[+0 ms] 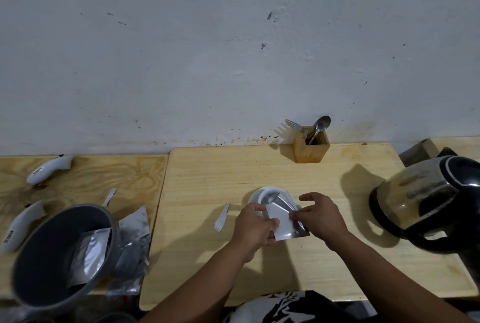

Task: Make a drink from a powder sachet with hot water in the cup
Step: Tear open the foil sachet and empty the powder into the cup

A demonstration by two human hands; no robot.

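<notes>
Head view: both hands on a silver sachet, tipped over the white cup

Left hand (253, 226) pinches the sachet (284, 225) at its left edge, right hand (320, 214) pinches its right edge, fingers closed on the foil; sachet slants with its upper end over the cup (267, 196), which stands mid-table (337, 257) just behind the hands. Torn foil strip (222, 217) lies left of the cup. Black-and-steel kettle (428, 200) at right, well apart. Wooden holder (310, 147) with a fork and spoon by the wall. Grey bowl (52, 257) at left holds more foil sachets
</notes>
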